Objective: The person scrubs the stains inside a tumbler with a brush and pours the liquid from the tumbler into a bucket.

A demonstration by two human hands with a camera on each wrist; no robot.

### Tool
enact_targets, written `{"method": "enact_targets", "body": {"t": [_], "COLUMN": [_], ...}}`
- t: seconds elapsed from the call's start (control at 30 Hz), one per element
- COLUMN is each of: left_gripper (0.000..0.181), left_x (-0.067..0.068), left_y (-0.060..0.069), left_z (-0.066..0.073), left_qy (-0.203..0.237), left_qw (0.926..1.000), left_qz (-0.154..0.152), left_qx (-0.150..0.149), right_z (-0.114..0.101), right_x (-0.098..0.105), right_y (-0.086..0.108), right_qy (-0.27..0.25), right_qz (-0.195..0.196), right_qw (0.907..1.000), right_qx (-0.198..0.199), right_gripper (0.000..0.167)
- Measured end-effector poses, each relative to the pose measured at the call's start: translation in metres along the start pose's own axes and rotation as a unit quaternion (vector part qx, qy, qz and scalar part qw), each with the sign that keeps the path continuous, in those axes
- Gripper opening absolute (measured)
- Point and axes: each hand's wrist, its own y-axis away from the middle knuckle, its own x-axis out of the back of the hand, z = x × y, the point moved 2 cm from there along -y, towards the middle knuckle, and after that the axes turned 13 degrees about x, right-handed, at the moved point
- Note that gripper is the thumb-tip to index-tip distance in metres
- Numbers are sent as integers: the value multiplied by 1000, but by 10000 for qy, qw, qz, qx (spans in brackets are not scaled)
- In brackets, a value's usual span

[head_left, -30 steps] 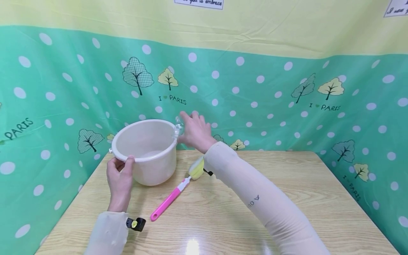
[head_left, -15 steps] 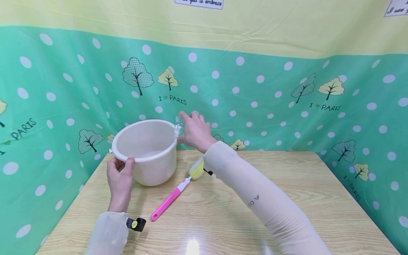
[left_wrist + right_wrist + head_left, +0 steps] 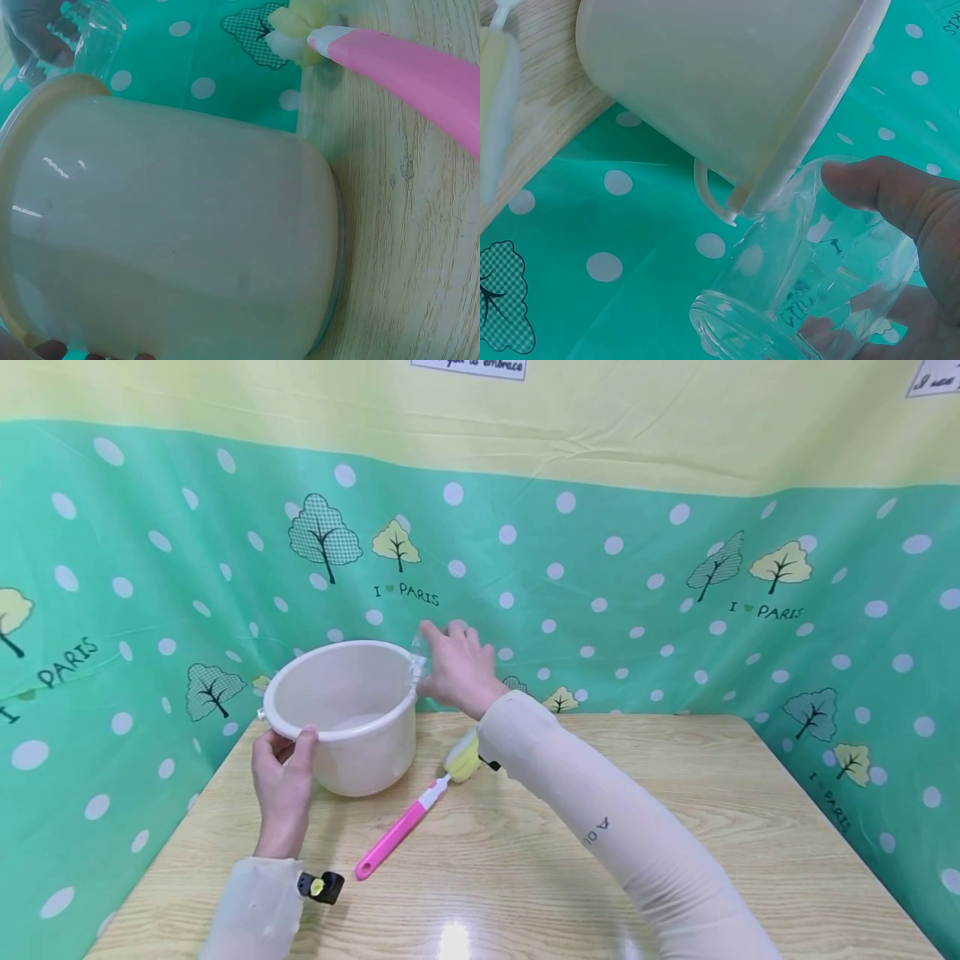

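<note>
A white plastic bucket (image 3: pixel 363 760) stands on the table at left, tilted slightly. My left hand (image 3: pixel 283 781) grips its near rim, thumb over the edge; in the left wrist view a few fingertips (image 3: pixel 52 349) show under the bucket. At the bucket's right rim, my right hand (image 3: pixel 461 668) holds a clear cup (image 3: pixel 417 662). The right wrist view shows this transparent cup (image 3: pixel 780 277) lying slanted against or close by the rim, with the thumb (image 3: pixel 877 184) along one side and fingers behind. Whether it touches the rim I cannot tell.
A bottle brush with a pink handle (image 3: pixel 393 837) and yellow-white sponge head (image 3: pixel 462 756) lies right of the bucket, below my right forearm. The wooden table (image 3: pixel 637 777) is bordered by a green dotted cloth (image 3: pixel 600 577). A small bucket handle lug (image 3: pixel 712 195) sticks out beneath the rim.
Both hands and the bucket stay almost still. The clear cup has turned very slightly in my right hand. The cloth on the left side has shifted a little to the right.
</note>
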Motion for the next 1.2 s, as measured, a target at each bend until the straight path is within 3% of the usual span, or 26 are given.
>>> {"method": "enact_targets", "body": {"t": [1.2], "left_gripper": [62], "left_x": [0], "left_y": [-1], "left_z": [-1], "left_qy": [35], "left_qw": [10000], "left_qz": [5], "left_qx": [-43], "right_z": [-7], "right_x": [3], "right_y": [-2], "right_qy": [314], "right_qz": [-20], "right_qw": [9993], "right_qx": [198], "right_gripper": [92]}}
